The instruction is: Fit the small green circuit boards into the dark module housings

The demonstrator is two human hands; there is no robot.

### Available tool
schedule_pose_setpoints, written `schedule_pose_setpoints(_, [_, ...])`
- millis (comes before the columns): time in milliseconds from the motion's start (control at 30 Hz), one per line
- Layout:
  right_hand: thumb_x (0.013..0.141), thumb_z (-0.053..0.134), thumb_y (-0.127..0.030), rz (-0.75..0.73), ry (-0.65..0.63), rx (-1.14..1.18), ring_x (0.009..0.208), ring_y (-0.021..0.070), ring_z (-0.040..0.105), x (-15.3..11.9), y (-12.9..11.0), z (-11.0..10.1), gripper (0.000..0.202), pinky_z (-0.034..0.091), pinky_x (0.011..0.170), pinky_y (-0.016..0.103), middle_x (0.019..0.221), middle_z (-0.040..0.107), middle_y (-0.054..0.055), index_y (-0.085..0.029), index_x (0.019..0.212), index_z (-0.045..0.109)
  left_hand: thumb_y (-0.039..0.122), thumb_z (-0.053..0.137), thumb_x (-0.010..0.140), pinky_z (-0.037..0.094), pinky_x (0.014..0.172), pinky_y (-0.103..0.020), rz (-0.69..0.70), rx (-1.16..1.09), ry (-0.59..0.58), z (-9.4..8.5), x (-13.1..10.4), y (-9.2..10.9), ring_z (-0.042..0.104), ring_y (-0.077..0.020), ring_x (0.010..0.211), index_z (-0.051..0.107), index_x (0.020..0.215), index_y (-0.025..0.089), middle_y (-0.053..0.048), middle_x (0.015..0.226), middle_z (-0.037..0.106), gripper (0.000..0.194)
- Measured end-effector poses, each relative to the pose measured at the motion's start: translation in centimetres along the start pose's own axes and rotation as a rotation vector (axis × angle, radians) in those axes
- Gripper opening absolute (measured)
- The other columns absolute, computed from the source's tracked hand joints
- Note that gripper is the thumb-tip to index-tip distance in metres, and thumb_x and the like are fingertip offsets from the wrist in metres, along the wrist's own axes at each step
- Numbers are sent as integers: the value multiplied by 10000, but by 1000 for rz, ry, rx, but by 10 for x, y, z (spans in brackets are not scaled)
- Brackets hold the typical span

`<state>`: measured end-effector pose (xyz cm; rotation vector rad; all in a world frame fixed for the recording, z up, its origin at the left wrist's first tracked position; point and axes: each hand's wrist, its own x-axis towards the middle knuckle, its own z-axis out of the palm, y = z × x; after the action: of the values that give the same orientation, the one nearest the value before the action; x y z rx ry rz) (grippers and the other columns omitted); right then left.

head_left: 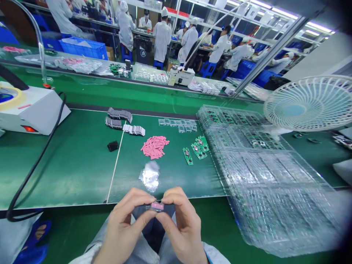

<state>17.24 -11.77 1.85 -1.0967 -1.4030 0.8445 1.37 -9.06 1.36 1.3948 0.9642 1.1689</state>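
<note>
Both hands are bare, no gloves: left hand [123,227], right hand [183,225]. Pale grey-white sleeves [90,255] run up to the wrists, loose cloth. A thin blue edge peeks out at the right cuff [209,256].

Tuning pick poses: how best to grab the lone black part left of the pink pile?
Probably straight from above, pinching its two longer sides. The black part lies flat on the green mat, a low small block with open mat all round, clear of the pink pile.
</note>
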Motion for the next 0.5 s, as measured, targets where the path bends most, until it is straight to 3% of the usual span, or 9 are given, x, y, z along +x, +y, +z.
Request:
schedule_pose_setpoints(133, [930, 587, -139, 11, -42, -8, 822, 184, 573, 4, -2, -2, 93, 483, 702, 319, 892, 585, 47, -211, 983, 615, 165, 720, 823, 531, 742, -309, -50, -12, -5, -3, 1, 0, 663, -233, 856, 760, 898, 265, -68, 882, 708, 131])
schedule_pose_setpoints(300, [937, 539, -95, -69, 18, -4, 827, 181, 558, 13, -2, 8, 134, 471, 714, 316, 871, 567, 38, -211, 982, 589, 168, 741, 795, 549, 738, -313, -1, 71, 9, -8, 9, 3, 669, -244, 839, 770, 876, 284, -63, 841, 713, 145])
schedule_pose_setpoints(400, [929, 579, -109, -76, 9, 12, 831, 175, 578, 27, -1, 7, 126, 481, 715, 300, 888, 593, 34, -220, 983, 602, 185, 728, 807, 562, 741, -316, 13, 114, -73, -17, 30, 12, 666, -247, 860, 768, 898, 283, -74, 877, 710, 140])
schedule_pose_setpoints(500, [920, 614, -153, -67, 13, -12, 865, 187, 604, 41, 10, -4, 231, 512, 764, 317, 947, 625, 46, -235, 1136, 605, 216, 749, 784, 559, 772, -302, 33, 220, -124, -32, 66, 26, 672, -257, 909, 769, 849, 260, -90, 937, 718, 80])
